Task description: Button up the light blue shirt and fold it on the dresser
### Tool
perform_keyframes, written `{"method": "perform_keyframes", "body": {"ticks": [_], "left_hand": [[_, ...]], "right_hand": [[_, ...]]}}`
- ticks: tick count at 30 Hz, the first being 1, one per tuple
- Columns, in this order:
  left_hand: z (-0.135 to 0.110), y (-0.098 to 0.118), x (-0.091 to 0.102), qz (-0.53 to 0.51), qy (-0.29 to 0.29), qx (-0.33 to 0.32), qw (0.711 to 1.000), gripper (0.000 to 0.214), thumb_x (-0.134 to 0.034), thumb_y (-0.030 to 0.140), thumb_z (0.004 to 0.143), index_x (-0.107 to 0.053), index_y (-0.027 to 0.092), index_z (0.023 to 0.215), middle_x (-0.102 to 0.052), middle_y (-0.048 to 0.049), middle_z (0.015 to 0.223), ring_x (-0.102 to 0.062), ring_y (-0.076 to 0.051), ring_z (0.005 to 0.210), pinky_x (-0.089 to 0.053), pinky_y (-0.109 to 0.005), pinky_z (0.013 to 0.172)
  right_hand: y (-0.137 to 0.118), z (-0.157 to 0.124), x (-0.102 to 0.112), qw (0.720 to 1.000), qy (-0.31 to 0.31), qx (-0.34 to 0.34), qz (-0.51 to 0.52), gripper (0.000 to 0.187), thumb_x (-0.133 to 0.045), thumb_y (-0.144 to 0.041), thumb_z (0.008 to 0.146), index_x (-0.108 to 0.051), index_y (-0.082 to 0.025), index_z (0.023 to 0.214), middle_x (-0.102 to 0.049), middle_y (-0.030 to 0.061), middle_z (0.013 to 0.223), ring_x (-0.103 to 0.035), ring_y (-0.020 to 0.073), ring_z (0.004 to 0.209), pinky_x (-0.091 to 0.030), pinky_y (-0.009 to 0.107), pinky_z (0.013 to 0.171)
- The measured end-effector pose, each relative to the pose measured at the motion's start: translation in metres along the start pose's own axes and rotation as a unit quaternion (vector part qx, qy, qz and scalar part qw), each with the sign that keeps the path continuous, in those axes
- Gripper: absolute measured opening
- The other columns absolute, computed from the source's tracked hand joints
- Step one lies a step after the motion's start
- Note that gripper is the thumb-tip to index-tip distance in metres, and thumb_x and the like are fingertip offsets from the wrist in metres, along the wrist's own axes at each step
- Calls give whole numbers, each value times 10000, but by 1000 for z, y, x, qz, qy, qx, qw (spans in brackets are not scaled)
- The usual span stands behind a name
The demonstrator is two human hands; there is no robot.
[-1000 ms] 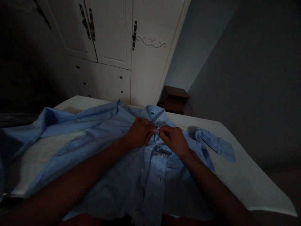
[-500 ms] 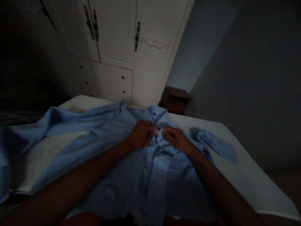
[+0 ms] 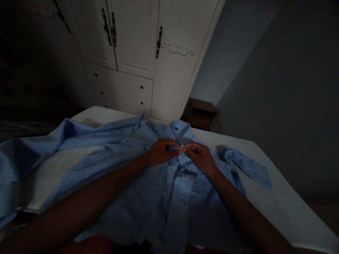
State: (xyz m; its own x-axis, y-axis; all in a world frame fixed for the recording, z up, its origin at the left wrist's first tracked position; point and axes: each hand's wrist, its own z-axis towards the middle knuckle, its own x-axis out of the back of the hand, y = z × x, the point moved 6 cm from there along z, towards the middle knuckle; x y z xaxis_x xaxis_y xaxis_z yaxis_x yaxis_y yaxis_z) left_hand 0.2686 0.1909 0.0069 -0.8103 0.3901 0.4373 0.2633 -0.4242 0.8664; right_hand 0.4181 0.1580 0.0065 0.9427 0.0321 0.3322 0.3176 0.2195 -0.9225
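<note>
A light blue button-up shirt [image 3: 127,197] lies spread face up, its collar [image 3: 182,129] at the far side. Just below the collar, my left hand [image 3: 161,151] pinches the front placket between thumb and fingers. My right hand [image 3: 201,157] pinches the same bit of cloth from the other side, and the fingertips of both hands meet there. Whatever button lies between them is hidden by the fingers. Lower down, the placket [image 3: 178,197] shows several buttonholes, with a button [image 3: 165,192] on the edge beside it.
The shirt lies on a white table [image 3: 278,197]. One sleeve [image 3: 47,146] stretches out to the left; the other sleeve [image 3: 247,165] lies folded at the right. Behind the table stand a white wardrobe [image 3: 135,46] and a small brown cabinet [image 3: 202,109]. The room is dim.
My left thumb and fingers have closed in on the cloth, nearer the right fingertips. The whole view has shifted slightly, while the shirt lies much as before.
</note>
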Motion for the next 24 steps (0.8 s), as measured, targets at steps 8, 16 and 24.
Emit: {"method": "perform_keyframes", "body": {"ticks": [8, 16, 24], "left_hand": [[-1, -1, -2, 14, 16, 3, 1000, 209, -676, 342, 765, -747, 185, 885, -761, -10, 913, -694, -200, 895, -523, -290, 850], [4, -7, 1, -39, 19, 31, 999, 226, -710, 329, 732, -768, 176, 887, -769, -21, 887, -702, -204, 884, -532, -286, 829], [6, -12, 10, -94, 71, 71, 990, 215, -757, 317, 666, -757, 163, 816, -756, -29, 812, -690, -186, 780, -539, -281, 745]], "right_hand": [[-22, -8, 1, 968, 30, 185, -165, 270, -637, -310, 890, -677, -260, 1152, -645, 51, 958, -608, 187, 826, -501, 331, 792], [-25, -9, 1, 932, 44, 262, -246, 203, -559, -239, 939, -748, -237, 1013, -662, 58, 919, -635, 189, 857, -519, 312, 767], [-11, -1, 5, 960, 46, 183, -205, 131, -644, -272, 887, -749, -214, 836, -677, 40, 805, -635, 178, 747, -495, 301, 712]]}}
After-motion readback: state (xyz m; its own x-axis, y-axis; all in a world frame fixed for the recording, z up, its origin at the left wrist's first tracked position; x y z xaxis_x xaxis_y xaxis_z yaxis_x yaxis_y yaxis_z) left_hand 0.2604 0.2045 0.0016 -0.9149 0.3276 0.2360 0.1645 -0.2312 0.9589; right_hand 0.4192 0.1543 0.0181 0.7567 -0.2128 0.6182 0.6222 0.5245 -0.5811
